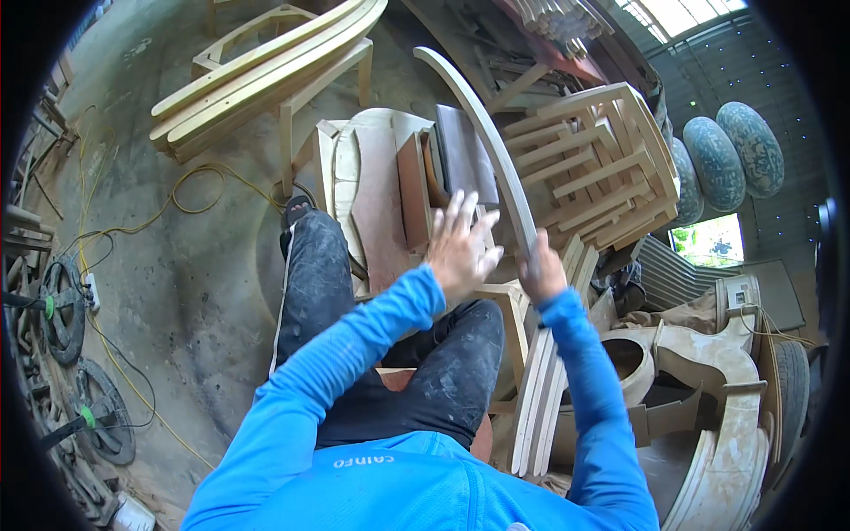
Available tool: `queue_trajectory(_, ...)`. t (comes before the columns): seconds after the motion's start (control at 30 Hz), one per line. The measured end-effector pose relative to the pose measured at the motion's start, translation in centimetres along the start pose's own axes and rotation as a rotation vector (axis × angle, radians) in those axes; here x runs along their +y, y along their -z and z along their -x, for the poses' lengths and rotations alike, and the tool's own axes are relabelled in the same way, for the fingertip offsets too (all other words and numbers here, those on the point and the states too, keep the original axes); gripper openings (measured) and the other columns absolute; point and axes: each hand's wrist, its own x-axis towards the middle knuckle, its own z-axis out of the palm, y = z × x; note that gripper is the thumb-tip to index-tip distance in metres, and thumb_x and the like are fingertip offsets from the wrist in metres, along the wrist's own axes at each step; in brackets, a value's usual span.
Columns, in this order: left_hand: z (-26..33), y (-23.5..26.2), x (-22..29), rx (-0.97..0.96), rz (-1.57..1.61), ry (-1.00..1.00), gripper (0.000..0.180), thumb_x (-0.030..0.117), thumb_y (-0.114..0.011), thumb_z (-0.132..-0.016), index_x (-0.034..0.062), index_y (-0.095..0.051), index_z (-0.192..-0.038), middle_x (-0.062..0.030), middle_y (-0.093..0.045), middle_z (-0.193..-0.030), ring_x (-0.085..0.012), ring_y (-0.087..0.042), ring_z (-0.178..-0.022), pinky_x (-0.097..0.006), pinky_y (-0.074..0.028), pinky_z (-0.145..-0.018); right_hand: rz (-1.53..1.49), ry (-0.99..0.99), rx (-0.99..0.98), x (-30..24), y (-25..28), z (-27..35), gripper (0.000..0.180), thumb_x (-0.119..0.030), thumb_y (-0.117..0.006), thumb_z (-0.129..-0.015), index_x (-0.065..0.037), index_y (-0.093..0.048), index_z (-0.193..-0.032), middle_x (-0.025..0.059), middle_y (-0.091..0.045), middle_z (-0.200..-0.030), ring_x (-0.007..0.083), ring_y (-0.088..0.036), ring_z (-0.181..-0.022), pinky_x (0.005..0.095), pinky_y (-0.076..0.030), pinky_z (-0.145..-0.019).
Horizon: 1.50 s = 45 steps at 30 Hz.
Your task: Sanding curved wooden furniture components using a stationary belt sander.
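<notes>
My right hand (542,273) is closed around the lower end of a long, curved wooden slat (485,126), which rises up and away to the left. Beside it, my left hand (460,246) is raised with its fingers spread and nothing in it. Under and beyond that hand stands a low wooden work stand. On it I see a curved plywood piece (381,190), a brown upright board (413,190) and a grey flat panel (464,150). Whether the left hand touches any of these I cannot tell.
Pale curved slats (266,66) rest on a wooden frame at the far left. More slats (556,372) lean by my right arm. Stacked wooden frames (602,168) stand at the right, near carved wooden parts (739,389). A yellow cord (159,219) crosses the floor.
</notes>
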Motion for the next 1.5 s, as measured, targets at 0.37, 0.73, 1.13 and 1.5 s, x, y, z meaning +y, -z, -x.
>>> queue_trajectory(0.37, -1.4, 1.8, 3.3, 0.095, 0.003, -0.184, 0.047, 0.033, -0.07, -0.093, 0.0109, -0.062, -0.134, -0.0251, -0.046, -0.148, -0.0452, -0.034, -0.147, -0.058, -0.029, -0.12, 0.137, 0.047, 0.011, -4.0, -0.8, -8.3, 0.038, -0.015, -0.053, -0.094, -0.01, -0.047, -0.132, 0.026, -0.072, -0.1, 0.048, -0.07, -0.092, 0.0588, -0.056, -0.082)
queue_trajectory(0.73, -8.8, 1.0, 3.8, -0.076, -0.284, -0.605, 0.043, 0.05, -0.058, -0.099, 0.0126, -0.079, -0.102, -0.0119, -0.071, -0.122, -0.0318, -0.055, -0.133, -0.057, -0.032, -0.117, -0.074, -0.101, 0.018, 4.0, 7.4, 34.5, 0.066, -0.002, -0.066, -0.086, -0.012, -0.047, -0.148, 0.0275, -0.068, -0.117, 0.0507, -0.068, -0.094, 0.0528, -0.058, -0.074)
queue_trajectory(1.13, -6.0, -0.5, 15.1, -0.036, -0.05, -0.509, 0.056, 0.047, -0.052, -0.098, 0.0066, -0.078, -0.069, -0.0107, -0.071, -0.065, -0.0246, -0.065, -0.072, -0.046, -0.04, -0.096, 0.004, -0.495, 0.044, 7.8, 20.1, 43.4, 0.035, -0.005, -0.081, -0.078, -0.002, -0.066, -0.11, 0.0181, -0.07, -0.086, 0.0346, -0.072, -0.077, 0.0392, -0.056, -0.072)
queue_trajectory(1.5, -12.5, -0.7, 3.8, 0.08, -0.019, -0.54, 0.041, 0.034, -0.059, -0.095, 0.0134, -0.071, -0.062, -0.0039, -0.069, -0.065, -0.0235, -0.061, -0.07, -0.042, -0.043, -0.099, -0.029, -0.304, -0.025, 2.7, 16.4, 30.2, 0.018, -0.008, -0.072, -0.086, -0.003, -0.064, -0.102, 0.0196, -0.066, -0.077, 0.0429, -0.069, -0.073, 0.0436, -0.055, -0.067)
